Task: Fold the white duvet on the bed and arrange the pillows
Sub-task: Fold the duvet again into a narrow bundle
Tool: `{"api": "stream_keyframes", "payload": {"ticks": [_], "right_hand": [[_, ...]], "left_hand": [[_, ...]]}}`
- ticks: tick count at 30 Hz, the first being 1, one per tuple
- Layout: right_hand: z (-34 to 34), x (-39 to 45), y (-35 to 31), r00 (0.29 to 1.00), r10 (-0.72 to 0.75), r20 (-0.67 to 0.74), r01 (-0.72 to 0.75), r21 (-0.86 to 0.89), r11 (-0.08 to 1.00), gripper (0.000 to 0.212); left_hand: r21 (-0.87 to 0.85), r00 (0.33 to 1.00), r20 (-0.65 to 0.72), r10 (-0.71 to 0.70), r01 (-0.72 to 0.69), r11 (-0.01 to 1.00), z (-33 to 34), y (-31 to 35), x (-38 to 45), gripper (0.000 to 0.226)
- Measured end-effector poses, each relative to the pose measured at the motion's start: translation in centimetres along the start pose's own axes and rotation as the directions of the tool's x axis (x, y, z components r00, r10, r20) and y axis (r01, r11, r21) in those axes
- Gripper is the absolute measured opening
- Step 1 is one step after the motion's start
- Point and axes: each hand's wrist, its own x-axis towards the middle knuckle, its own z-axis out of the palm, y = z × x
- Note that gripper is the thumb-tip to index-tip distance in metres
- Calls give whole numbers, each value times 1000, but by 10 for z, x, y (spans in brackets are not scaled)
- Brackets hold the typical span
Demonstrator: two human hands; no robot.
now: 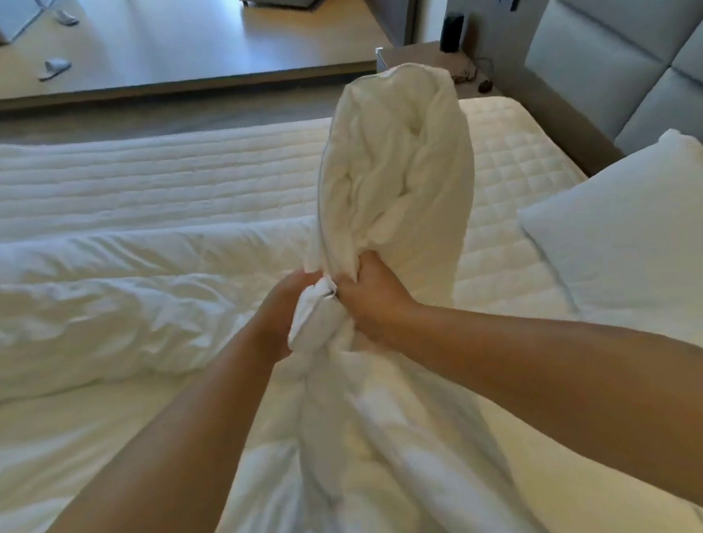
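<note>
Bedroom, wood floor at top of frame, grey headboard (636,41) upper right. Bed (505,193) fills middle. White duvet (392,169) bunched at centre, raised end reaching toward top of frame, rest trailing down to bottom. Left hand (290,310) and right hand (371,294) side by side, fingers closed tight on duvet. Both hands equally near. Pillow (643,223) at right, well apart from hands. Fold not done yet.
</note>
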Motion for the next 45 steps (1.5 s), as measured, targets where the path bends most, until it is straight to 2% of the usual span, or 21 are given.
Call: {"api": "stream_keyframes", "payload": {"ticks": [4, 7, 9, 11, 13, 15, 17, 19, 22, 26, 30, 31, 33, 34, 36, 37, 39, 41, 42, 43, 45], "right_hand": [[111, -20, -8, 918, 12, 396, -118, 244, 962, 33], [160, -51, 9, 835, -24, 550, -11, 61, 998, 41], [173, -70, 23, 877, -200, 437, 261, -84, 962, 37], [178, -84, 47, 867, -463, 187, 499, -309, 810, 31], [179, -90, 77, 861, -508, -9, 410, -577, 706, 40], [176, -87, 104, 908, -409, -90, 236, -696, 678, 58], [175, -78, 119, 946, -311, -92, 153, -720, 677, 73], [180, -62, 124, 974, -209, -87, 93, -687, 721, 72], [184, -39, 108, 991, -119, -67, 62, -552, 832, 26], [177, -39, 55, 955, -230, -185, 177, -265, 948, 10], [202, -42, 9, 802, -527, -283, 467, -254, 847, 17], [217, -37, 9, 805, -553, -215, 483, -304, 821, 19], [246, -23, 27, 885, -453, 111, 450, -457, 767, 22], [256, -18, 39, 910, -318, 267, 414, -524, 744, 23], [259, -14, 58, 908, -182, 379, 370, -517, 772, 23], [252, -16, 61, 899, -266, 347, 400, -411, 819, 24], [226, -17, 62, 850, -520, 88, 523, -263, 811, 24], [193, -3, 62, 722, -657, -217, 563, -366, 741, 23], [176, 12, 62, 681, -668, -300, 498, -479, 723, 26], [161, 29, 59, 696, -638, -329, 390, -573, 721, 36], [151, 60, 58, 837, -491, -241, 206, -692, 692, 60]], "left_hand": [[51, 970, -232, -72, 87, 995, -108, -33, -6, 43], [117, 952, -277, -128, 166, 979, -159, -73, -8, 54], [175, 967, -209, -145, 183, 967, -172, -94, -3, 71], [204, 983, -161, -92, 124, 971, -170, -105, 3, 82], [246, 985, -170, -12, 54, 968, -163, -111, 12, 93], [371, 981, -190, 32, 41, 928, -158, -117, 21, 108], [451, 974, -224, 40, 67, 890, -154, -127, 31, 100], [454, 971, -234, 48, 65, 888, -147, -130, 34, 73], [478, 963, -240, 122, 8, 878, -137, -121, 27, 48], [249, 943, -295, 152, -78, 965, -148, -84, 6, 20], [93, 908, -380, 175, -150, 984, -194, -57, -6, 17], [112, 905, -400, 145, -109, 988, -210, -64, -6, 18], [283, 920, -387, 59, 58, 957, -239, -90, 1, 16], [433, 936, -351, 3, 159, 887, -251, -102, 4, 19], [661, 947, -314, -68, 270, 700, -261, -111, 15, 32], [707, 942, -336, -28, 272, 653, -260, -105, 20, 32], [725, 896, -415, 155, 223, 652, -251, -84, 32, 33], [654, 833, -472, 290, 109, 749, -239, -66, 46, 49], [607, 826, -469, 312, 45, 793, -234, -59, 54, 59], [571, 837, -448, 314, -2, 821, -228, -54, 63, 68], [560, 879, -399, 259, 11, 828, -220, -50, 83, 89]]}}
